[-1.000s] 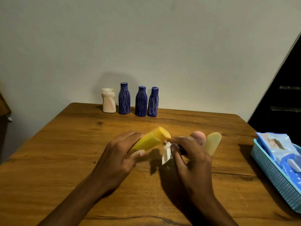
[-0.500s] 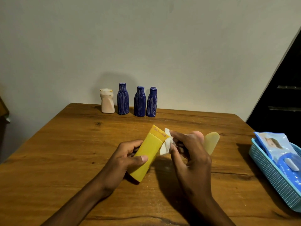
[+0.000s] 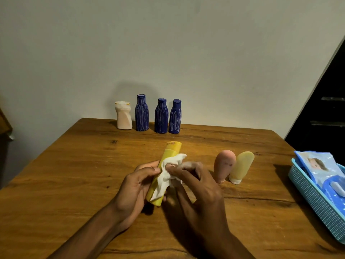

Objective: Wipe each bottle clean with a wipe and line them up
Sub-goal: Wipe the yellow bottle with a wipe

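Note:
My left hand (image 3: pixel 133 187) grips a yellow bottle (image 3: pixel 169 157) that tilts away from me over the middle of the table. My right hand (image 3: pixel 197 186) presses a crumpled white wipe (image 3: pixel 168 172) against the bottle's side. A pink bottle (image 3: pixel 224 165) and a pale yellow bottle (image 3: pixel 241 166) stand cap-down just right of my hands. At the far edge by the wall, a cream bottle (image 3: pixel 123 115) and three dark blue bottles (image 3: pixel 141 113) (image 3: pixel 161 116) (image 3: pixel 175 116) stand in a row.
The wooden table (image 3: pixel 74 174) reaches to the wall. A light blue basket (image 3: pixel 315 199) at the right edge holds a pack of wipes (image 3: pixel 317 165). A dark opening lies beyond the right side.
The yellow bottle has swung from pointing right to pointing away from me. The wipe has slid from its top end down onto its side. The camera view has shifted a little.

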